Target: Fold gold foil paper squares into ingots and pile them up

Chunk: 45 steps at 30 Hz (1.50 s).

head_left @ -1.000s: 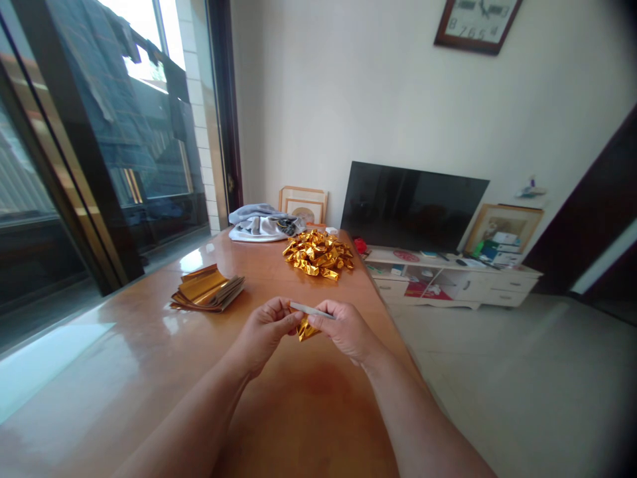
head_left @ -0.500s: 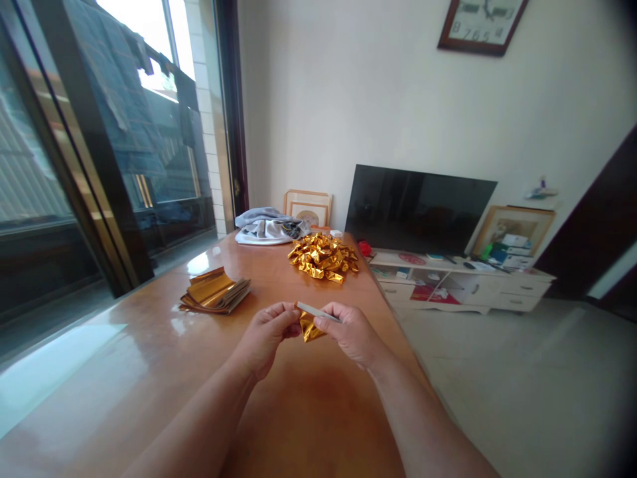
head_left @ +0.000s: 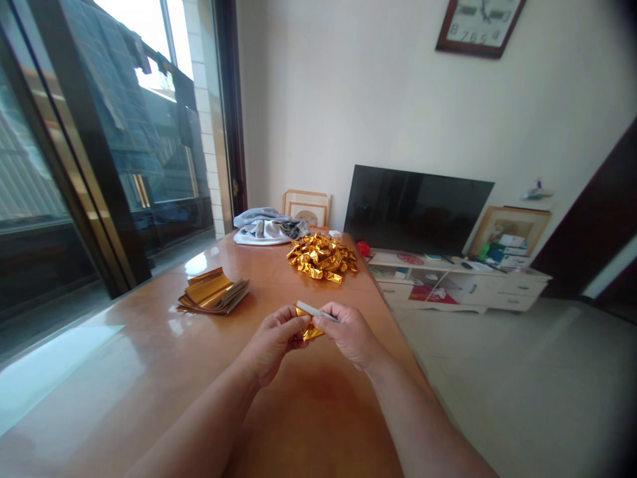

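Observation:
Between my two hands is a small piece of gold foil paper (head_left: 312, 331), folded over, with a pale grey strip (head_left: 313, 309) along its upper edge. My left hand (head_left: 279, 335) pinches its left side, the thumb lying across the foil. My right hand (head_left: 351, 332) grips the other end, thumb pressed on the strip. Ahead of my hands lies a heap of folded gold foil pieces (head_left: 323, 255). Off to the left rests a stack of flat gold foil sheets (head_left: 213, 292), its top sheet curling up.
The glossy wooden table (head_left: 308, 425) reaches away from me, its right edge beside my right forearm. Bundled grey cloth (head_left: 269, 227) lies at its far end near framed pictures (head_left: 307, 207). Beyond stand a television (head_left: 418, 209) and a low white cabinet (head_left: 478, 289).
My left thumb and fingers have shifted right along the foil, covering more of it. My right hand stays almost where it was, still holding the foil and grey strip.

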Motion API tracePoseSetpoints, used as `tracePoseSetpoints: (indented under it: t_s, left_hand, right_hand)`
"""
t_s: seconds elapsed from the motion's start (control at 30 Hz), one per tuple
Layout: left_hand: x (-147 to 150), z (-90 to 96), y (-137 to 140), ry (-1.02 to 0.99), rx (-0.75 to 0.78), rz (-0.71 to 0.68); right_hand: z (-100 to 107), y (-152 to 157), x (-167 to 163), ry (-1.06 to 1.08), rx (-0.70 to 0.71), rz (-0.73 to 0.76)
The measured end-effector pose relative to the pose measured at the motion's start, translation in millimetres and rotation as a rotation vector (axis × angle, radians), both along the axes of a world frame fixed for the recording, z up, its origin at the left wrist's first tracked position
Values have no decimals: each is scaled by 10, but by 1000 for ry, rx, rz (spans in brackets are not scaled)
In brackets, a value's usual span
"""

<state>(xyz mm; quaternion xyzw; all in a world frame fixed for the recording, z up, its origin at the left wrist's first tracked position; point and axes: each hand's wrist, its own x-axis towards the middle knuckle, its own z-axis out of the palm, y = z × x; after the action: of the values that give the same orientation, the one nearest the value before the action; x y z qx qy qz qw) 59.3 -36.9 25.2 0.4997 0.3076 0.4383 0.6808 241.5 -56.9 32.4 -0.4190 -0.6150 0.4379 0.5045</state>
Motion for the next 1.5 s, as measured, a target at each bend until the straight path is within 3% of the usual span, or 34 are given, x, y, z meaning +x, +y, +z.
tracePoseSetpoints:
  t_s: [0.3, 0.63, 0.87, 1.5]
  left_hand:
    - [32, -21, -3, -4, 11, -81]
    - [20, -8, 22, -18, -19, -30]
    - [9, -43, 55, -13, -9, 1]
    - [-19, -14, 68, -139, -56, -13]
  right_hand:
    - [-30, 16, -4, -92, 71, -105]
    - [-61, 8, -109, -119, 235, -99]
    - [-132, 38, -78, -331, 443, -147]
    - [-5, -59, -28, -741, 557, -78]
